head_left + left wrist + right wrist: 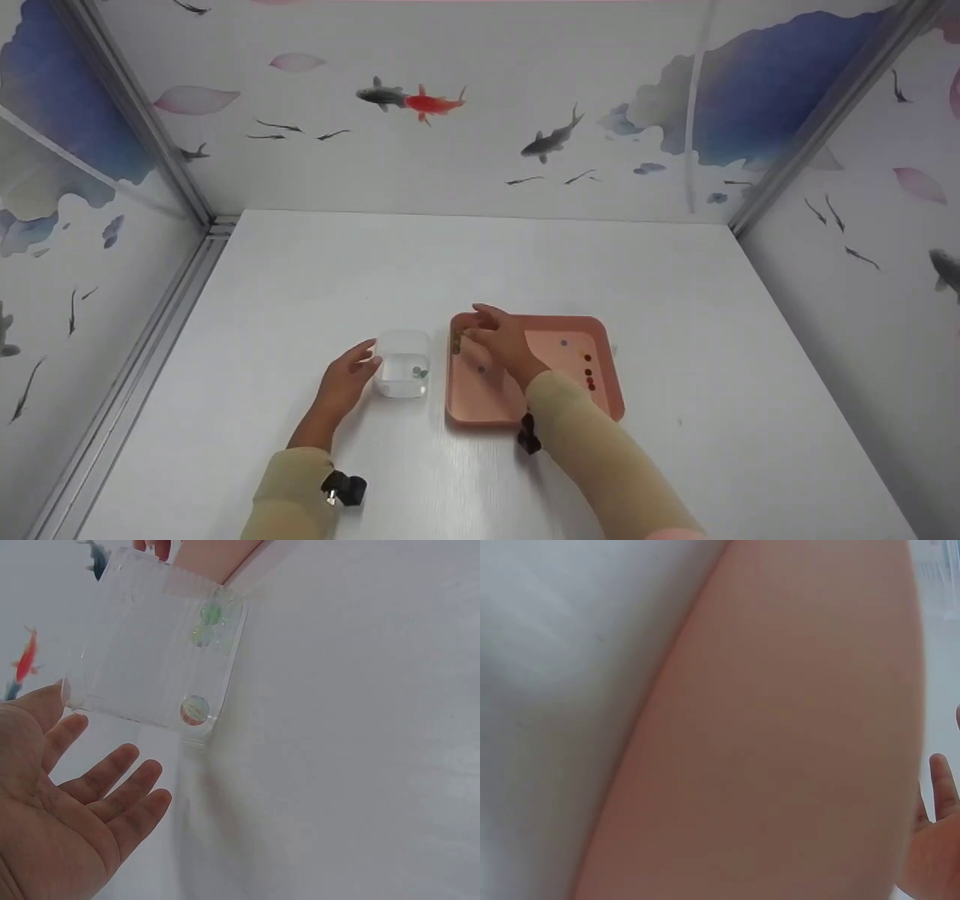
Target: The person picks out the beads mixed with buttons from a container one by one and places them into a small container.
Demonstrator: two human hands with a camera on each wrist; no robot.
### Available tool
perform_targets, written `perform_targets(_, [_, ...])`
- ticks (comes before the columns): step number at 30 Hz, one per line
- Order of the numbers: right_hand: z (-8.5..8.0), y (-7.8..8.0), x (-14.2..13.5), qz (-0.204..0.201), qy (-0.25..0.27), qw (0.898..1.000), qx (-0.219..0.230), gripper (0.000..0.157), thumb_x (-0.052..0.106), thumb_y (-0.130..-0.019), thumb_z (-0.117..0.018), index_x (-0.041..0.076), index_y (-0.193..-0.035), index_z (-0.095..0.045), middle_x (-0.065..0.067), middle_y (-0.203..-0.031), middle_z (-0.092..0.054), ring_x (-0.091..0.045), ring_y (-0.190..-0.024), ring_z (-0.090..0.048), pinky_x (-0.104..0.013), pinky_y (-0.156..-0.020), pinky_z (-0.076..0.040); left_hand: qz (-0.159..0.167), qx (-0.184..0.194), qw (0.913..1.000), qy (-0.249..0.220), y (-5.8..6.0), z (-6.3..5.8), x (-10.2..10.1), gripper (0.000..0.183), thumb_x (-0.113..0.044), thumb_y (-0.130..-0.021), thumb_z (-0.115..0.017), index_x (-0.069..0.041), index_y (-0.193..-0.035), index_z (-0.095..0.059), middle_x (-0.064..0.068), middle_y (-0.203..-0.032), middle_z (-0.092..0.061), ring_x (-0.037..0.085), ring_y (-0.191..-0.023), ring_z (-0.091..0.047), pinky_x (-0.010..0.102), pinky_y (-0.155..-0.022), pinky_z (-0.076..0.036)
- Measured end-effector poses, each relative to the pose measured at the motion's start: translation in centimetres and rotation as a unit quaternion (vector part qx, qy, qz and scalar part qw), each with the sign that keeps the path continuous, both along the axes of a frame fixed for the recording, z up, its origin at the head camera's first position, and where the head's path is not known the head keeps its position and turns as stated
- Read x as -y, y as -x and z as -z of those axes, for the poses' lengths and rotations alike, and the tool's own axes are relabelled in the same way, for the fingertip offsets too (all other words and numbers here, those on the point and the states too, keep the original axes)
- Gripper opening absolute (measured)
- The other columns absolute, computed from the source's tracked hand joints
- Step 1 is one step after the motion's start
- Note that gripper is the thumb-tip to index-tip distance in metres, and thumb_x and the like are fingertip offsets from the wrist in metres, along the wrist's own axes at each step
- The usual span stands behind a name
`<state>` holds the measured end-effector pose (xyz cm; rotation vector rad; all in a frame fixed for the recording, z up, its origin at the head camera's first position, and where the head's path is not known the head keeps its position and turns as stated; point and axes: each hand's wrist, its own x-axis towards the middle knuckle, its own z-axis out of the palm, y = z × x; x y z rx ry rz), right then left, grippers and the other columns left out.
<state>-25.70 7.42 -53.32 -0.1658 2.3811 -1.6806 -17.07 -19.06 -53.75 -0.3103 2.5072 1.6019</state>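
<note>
My left hand is beside a clear plastic box, its fingers loose and apart. In the left wrist view the thumb touches the box's corner. Several marbles lie in the box, among them a green marble and a reddish-white marble. My right hand reaches over the left part of a salmon-coloured tray, thumb and forefinger spread. Yellowish marbles sit just left of its fingertips, along the tray's side. Nothing shows in its grasp. The right wrist view mostly holds the tray's wall.
Inside the tray are a blue marble, a bluish marble and a column of dark and red marbles near the right side. A white table carries everything, with patterned panels around its back and sides.
</note>
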Motion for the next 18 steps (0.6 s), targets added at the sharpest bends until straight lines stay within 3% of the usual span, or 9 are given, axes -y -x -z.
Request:
perform_targets(7, [0.26, -0.15, 0.31, -0.006, -0.061, 0.998, 0.002, 0.052, 0.014, -0.09, -0.067, 0.015, -0.14, -0.052, -0.003, -0.129, -0.06, -0.024, -0.122, -0.053, -0.038, -0.101, -0.045, 0.002, 0.003, 1.0, -0.006, -0.04, -0.01, 0.04, 0.051, -0.03, -0.101, -0.051, -0.01, -0.147, -0.04, 0.022, -0.145, -0.043, 0.039, -0.132, -0.043, 0.054, -0.105, -0.038])
perform_targets(18, [0.21, -0.55, 0.49, -0.019, -0.059, 0.998, -0.004, 0.037, 0.01, -0.09, -0.066, 0.02, -0.127, -0.064, -0.002, -0.122, -0.064, -0.022, -0.114, -0.056, -0.038, -0.095, -0.048, 0.008, 0.007, 0.9999, 0.008, -0.05, 0.07, 0.03, 0.051, -0.029, -0.102, -0.049, -0.011, -0.148, -0.038, 0.022, -0.146, -0.042, 0.04, -0.133, -0.041, 0.054, -0.106, -0.037])
